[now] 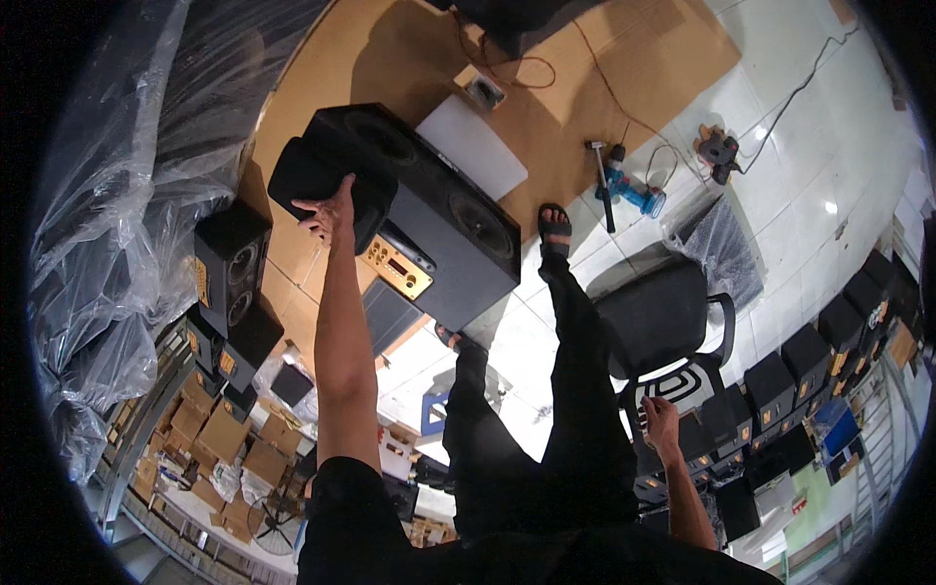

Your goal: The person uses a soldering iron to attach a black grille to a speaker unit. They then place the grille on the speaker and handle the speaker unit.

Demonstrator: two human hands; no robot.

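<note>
My left hand (330, 214) lies with fingers spread on a black box-like piece with rounded corners (310, 175). This piece rests against one end of a large black speaker cabinet (444, 249). Round drivers show along the cabinet's far side, and a gold control panel (397, 268) sits near my left forearm. Off to the right, my right hand (660, 424) hangs beside a black chair (651, 317), over its patterned striped part. Its fingers are curled together; whatever may be in them is too small to make out.
A hammer (606, 190) and a blue cordless drill (629, 190) lie on the floor beyond my right foot. Cardboard (634, 58) covers the far floor, with an orange cord across it. Plastic-wrapped stock (127, 195) stands left; several black speakers (770, 385) line the right.
</note>
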